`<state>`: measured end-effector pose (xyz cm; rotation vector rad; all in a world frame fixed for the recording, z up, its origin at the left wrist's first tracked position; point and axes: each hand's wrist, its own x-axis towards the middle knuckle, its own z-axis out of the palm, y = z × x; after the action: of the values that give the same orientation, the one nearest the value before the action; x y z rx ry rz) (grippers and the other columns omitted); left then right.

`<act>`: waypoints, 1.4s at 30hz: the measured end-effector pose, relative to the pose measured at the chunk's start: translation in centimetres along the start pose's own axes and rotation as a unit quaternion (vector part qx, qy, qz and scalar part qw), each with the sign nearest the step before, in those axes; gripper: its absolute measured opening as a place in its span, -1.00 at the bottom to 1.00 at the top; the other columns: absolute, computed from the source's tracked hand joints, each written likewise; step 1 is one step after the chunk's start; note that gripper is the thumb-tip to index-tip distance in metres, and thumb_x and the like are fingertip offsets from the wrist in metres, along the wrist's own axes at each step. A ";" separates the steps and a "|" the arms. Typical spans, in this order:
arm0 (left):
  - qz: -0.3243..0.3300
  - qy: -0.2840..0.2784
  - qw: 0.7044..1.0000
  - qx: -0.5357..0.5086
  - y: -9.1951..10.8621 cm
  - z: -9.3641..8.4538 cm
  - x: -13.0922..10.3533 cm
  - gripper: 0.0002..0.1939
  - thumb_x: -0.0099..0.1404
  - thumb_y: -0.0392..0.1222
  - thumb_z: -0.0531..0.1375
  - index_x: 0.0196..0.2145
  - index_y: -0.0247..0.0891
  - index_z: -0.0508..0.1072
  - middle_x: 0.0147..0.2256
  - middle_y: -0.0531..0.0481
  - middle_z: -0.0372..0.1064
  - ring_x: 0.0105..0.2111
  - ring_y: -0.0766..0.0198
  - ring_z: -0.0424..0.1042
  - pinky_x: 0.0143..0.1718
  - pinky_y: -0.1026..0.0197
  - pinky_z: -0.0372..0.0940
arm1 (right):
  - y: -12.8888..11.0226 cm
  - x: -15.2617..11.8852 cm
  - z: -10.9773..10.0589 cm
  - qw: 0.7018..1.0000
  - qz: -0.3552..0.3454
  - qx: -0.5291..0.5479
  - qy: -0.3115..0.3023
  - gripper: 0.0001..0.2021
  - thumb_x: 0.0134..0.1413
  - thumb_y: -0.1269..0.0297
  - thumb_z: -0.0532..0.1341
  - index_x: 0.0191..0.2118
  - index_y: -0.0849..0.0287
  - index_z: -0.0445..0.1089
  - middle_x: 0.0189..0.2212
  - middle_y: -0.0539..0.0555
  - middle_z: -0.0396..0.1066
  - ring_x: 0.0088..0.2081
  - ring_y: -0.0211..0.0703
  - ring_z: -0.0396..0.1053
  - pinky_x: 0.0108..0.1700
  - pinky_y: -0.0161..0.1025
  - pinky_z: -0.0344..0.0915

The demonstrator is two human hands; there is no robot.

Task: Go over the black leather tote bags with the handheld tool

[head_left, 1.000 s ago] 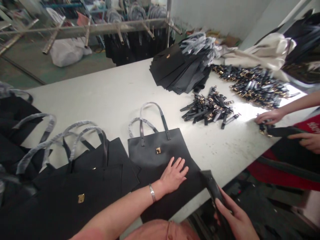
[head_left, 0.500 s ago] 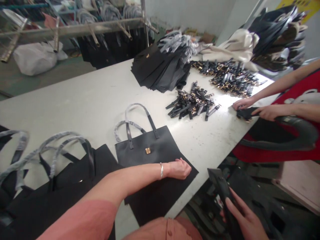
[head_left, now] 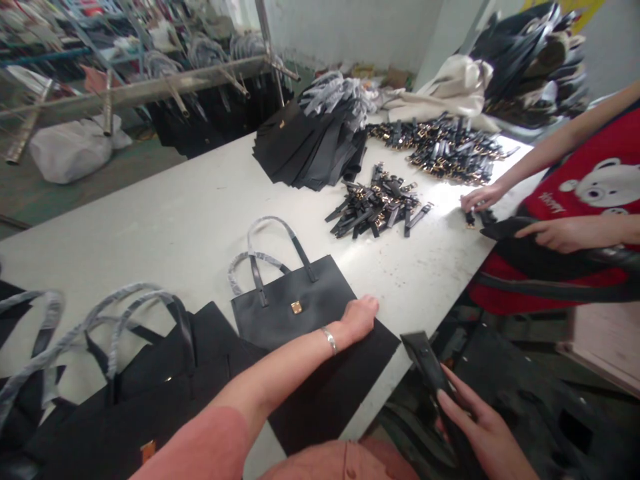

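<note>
Two hands: left hand [head_left: 361, 315] curled, gripping right edge of black tote bag [head_left: 300, 320]; right hand [head_left: 480, 433] clasps a black leather piece [head_left: 425, 363].

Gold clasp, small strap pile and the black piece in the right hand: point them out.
Gold clasp [head_left: 297, 307], head view, its centre.
Small strap pile [head_left: 379, 208], head view, pile's middle.
Black piece [head_left: 425, 360], head view, upper flat part.
</note>
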<state>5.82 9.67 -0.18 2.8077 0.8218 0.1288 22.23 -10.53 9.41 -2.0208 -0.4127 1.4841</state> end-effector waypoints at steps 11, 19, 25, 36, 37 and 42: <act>0.025 0.007 0.989 -0.145 -0.4 -0.5 -4.1 -0.87 0.38 -0.11 0.14 -0.24 -0.11 0.47 -0.23 0.04 0.39 -0.20 0.27 0.31 -0.20 0.25 0.22 | -0.6 0.4 1.8 0.993 -0.036 -0.032 -0.105 -0.15 -0.02 -0.08 0.23 0.33 0.24 0.05 -0.52 -0.06 0.35 -0.54 -0.25 0.28 -0.49 -0.30 0.21; 0.110 -0.011 0.980 -0.167 -1.9 1.7 -0.9 -0.65 0.42 0.03 0.02 -0.37 -0.14 0.49 -0.33 0.02 0.34 -0.30 0.25 0.31 -0.30 0.24 0.16 | 1.4 -2.0 -1.3 0.993 -0.086 0.071 0.040 -0.34 -0.07 0.15 0.32 0.22 0.07 0.29 -0.42 -0.05 0.43 -0.54 -0.29 0.33 -0.47 -0.30 0.25; 0.172 -0.036 0.979 -0.103 -1.4 1.6 -1.2 -0.57 0.46 0.02 -0.11 -0.27 -0.22 0.47 -0.27 -0.07 0.40 -0.24 0.14 0.36 -0.13 0.09 0.26 | 6.8 -4.1 -4.5 0.963 -0.087 0.183 0.176 -0.28 -0.07 0.00 0.32 0.23 0.14 0.24 -0.46 -0.08 0.39 -0.54 -0.29 0.34 -0.49 -0.30 0.28; 0.111 -0.048 0.983 -0.139 -1.9 3.0 -1.0 -0.56 0.40 0.12 -0.11 -0.28 -0.19 0.41 -0.25 -0.09 0.47 -0.23 0.05 0.46 -0.12 0.03 0.30 | 21.2 -13.2 -13.6 0.796 0.077 0.365 0.476 -0.59 0.04 -0.06 0.29 -0.38 0.26 0.33 -0.64 0.00 0.38 -0.62 -0.24 0.35 -0.56 -0.31 0.27; 0.089 -0.073 0.983 -0.145 -1.6 2.7 -0.9 -0.58 0.40 0.12 -0.11 -0.28 -0.18 0.39 -0.28 -0.05 0.46 -0.26 0.07 0.46 -0.17 0.07 0.29 | 22.4 -14.7 -14.4 0.774 0.093 0.379 0.499 -0.62 0.10 -0.03 0.25 -0.39 0.26 0.32 -0.62 -0.01 0.38 -0.61 -0.25 0.36 -0.54 -0.30 0.29; 0.051 -0.185 0.973 -0.131 -0.6 0.8 0.2 -0.63 0.40 0.10 -0.15 -0.28 -0.15 0.30 -0.40 0.02 0.42 -0.33 0.13 0.47 -0.31 0.16 0.23 | 26.7 -21.2 -17.3 0.662 0.120 0.391 0.627 -0.68 0.34 0.14 0.00 -0.38 0.20 0.27 -0.59 -0.10 0.28 -0.56 -0.29 0.34 -0.39 -0.25 0.38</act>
<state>5.86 10.12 -1.13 2.5108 0.5304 -0.2474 29.02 -48.08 12.29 -1.8105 0.9400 -0.0259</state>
